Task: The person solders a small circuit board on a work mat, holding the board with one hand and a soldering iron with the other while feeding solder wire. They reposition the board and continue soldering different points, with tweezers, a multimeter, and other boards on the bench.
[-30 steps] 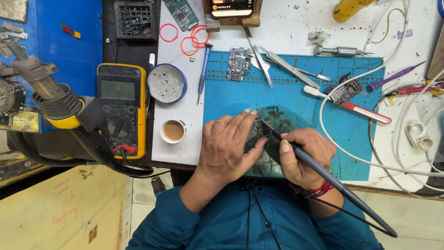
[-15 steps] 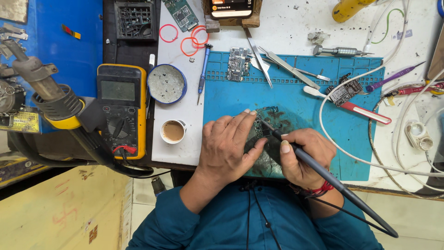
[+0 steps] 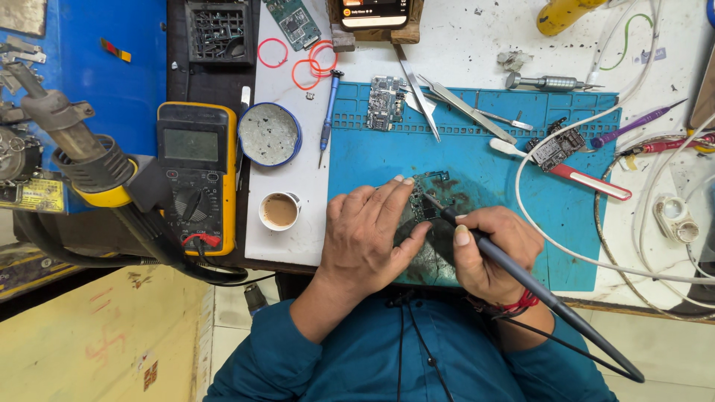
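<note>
While pinning board [image 3: 426,199], right grip [image 3: 488,249] around iron [image 3: 521,279].
</note>
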